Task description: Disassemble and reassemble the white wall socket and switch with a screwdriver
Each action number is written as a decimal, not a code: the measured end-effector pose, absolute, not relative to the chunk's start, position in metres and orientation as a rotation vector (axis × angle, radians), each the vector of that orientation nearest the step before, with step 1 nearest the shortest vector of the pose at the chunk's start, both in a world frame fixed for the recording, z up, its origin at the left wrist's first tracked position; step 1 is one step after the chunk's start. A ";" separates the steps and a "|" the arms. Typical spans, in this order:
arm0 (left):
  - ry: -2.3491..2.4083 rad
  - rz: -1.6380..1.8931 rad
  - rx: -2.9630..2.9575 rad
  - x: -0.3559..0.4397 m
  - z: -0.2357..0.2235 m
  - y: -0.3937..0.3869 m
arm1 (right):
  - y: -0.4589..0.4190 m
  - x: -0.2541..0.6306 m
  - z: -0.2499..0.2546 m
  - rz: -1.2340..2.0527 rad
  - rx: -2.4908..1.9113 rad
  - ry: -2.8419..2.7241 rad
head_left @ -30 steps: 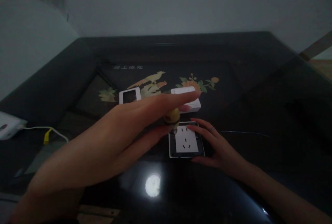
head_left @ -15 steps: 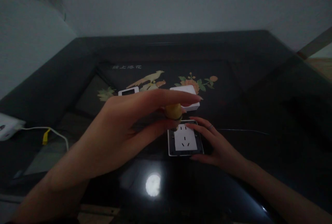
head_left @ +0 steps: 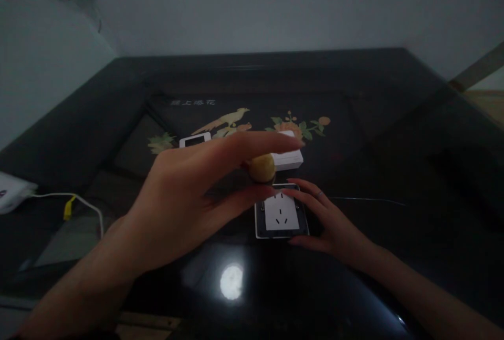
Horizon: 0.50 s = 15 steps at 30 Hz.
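My left hand (head_left: 189,198) is raised over the dark table, its fingers pinched round the yellow handle of a small screwdriver (head_left: 261,168) that points down at the upper left corner of a wall socket (head_left: 280,216). The socket lies flat, white face up in a dark frame. Against the socket's right side rests my right hand (head_left: 328,222), its fingers spread along the top and bottom edges.
A white switch module (head_left: 289,157) and a white frame plate (head_left: 195,140) lie just beyond the socket. The black glossy table (head_left: 374,135) carries a bird-and-flower inlay. At the far left sit a white box (head_left: 10,193) and a white cable with a yellow tag (head_left: 70,206).
The left hand's fingers have shifted round the screwdriver handle and the hand has drawn slightly back toward me. The right hand stays on the socket.
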State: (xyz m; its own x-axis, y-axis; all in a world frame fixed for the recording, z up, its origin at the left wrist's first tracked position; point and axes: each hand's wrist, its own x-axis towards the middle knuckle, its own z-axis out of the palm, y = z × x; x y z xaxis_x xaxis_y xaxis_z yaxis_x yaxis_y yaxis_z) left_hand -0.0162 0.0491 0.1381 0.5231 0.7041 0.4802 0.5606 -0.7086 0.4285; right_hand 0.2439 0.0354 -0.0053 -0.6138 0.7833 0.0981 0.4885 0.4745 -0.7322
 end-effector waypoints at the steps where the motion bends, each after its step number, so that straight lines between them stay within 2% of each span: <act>1: 1.091 1.002 2.576 -0.014 0.136 0.050 | 0.035 0.244 -0.006 0.939 -1.057 -2.299; 9: 0.994 0.825 2.424 -0.020 0.145 0.048 | 0.035 0.244 -0.006 0.941 -1.059 -2.292; 15: 1.041 0.990 2.465 -0.013 0.137 0.049 | 0.035 0.243 -0.005 0.919 -1.042 -2.308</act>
